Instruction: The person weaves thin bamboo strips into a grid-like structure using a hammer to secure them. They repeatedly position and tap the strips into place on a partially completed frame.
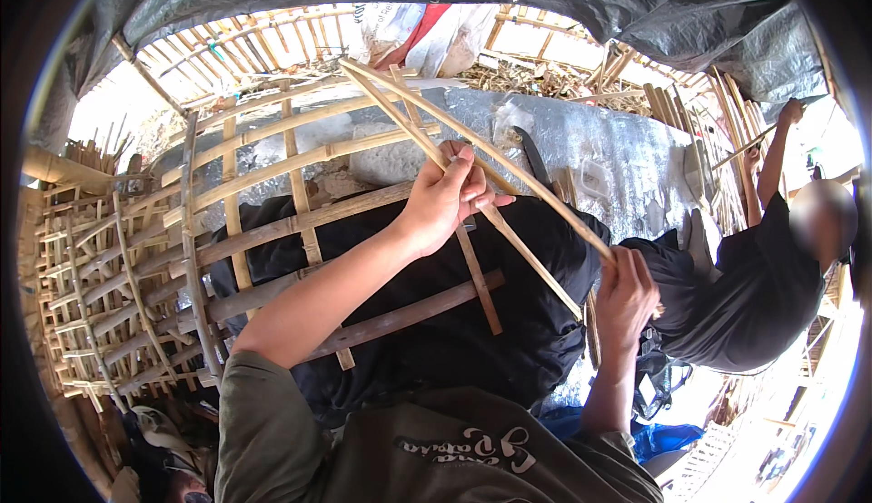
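Left fingers [474, 187] clasped midway round bamboo strip [533, 263], right fingers [633, 271] round second strip's end [592, 233]

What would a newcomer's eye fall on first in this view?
First, probably the narrow V of pale bamboo strips at the centre: the left hand grips one partway along, the right hand the other near its lower-right end. Next, the bamboo lattice spreading across the left half, then a co-worker in black at the right.
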Action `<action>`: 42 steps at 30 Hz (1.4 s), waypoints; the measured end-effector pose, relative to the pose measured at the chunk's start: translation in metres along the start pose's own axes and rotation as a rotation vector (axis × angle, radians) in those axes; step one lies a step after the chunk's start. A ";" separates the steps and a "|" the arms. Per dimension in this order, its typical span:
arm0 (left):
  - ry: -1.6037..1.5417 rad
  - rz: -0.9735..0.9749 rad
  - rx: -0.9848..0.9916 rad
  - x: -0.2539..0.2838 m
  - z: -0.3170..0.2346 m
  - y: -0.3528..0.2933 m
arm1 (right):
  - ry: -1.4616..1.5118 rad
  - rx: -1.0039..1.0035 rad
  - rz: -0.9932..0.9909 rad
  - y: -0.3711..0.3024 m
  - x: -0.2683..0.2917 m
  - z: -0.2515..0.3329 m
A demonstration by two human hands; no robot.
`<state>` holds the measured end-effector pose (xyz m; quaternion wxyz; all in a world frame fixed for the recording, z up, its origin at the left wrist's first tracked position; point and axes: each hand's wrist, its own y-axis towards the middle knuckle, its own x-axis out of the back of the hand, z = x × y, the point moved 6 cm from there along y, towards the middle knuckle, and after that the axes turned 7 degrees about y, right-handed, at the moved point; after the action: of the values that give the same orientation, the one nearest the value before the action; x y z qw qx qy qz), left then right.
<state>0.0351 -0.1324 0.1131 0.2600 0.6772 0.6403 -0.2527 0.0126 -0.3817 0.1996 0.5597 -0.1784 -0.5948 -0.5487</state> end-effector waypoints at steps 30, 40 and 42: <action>-0.025 -0.087 0.054 0.011 0.012 -0.002 | 0.040 0.139 0.147 0.046 -0.045 0.044; 0.027 -0.063 0.072 0.004 0.007 -0.002 | 0.027 0.080 0.142 0.052 -0.048 0.033; 0.052 -0.081 0.075 0.006 0.008 0.001 | 0.130 0.021 0.204 0.045 -0.056 0.035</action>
<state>0.0366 -0.1336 0.1030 0.2074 0.6662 0.6639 -0.2691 0.0508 -0.3141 0.1799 0.6519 -0.1962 -0.5416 -0.4931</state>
